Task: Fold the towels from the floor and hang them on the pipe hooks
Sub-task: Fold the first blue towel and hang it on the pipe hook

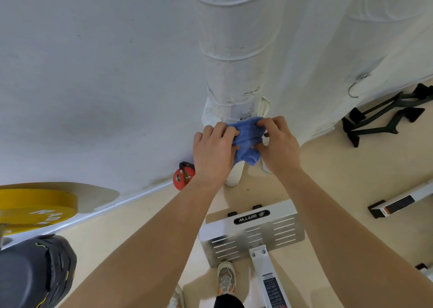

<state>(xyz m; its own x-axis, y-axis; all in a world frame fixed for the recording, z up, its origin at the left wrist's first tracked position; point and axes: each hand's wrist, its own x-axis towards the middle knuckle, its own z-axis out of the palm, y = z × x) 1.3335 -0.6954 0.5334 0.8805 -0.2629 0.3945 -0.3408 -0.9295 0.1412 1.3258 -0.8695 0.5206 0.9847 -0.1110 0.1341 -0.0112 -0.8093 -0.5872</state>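
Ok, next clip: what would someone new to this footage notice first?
The two bare hands at centre stand out first: the left hand and right hand bunch a blue towel against the white wrapped pipe. An empty metal hook hangs on the second pipe at the right. Low on the left, a yellow weight plate catches the eye, with a red fire extinguisher on the floor by the wall.

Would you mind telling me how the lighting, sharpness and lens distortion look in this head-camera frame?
Head view: soft, even light with faint shadows on the wall; strong wide-angle bending of the white pipe and baseboard; both hands, left hand and right hand, and the blue towel are fairly sharp; edges look slightly soft.
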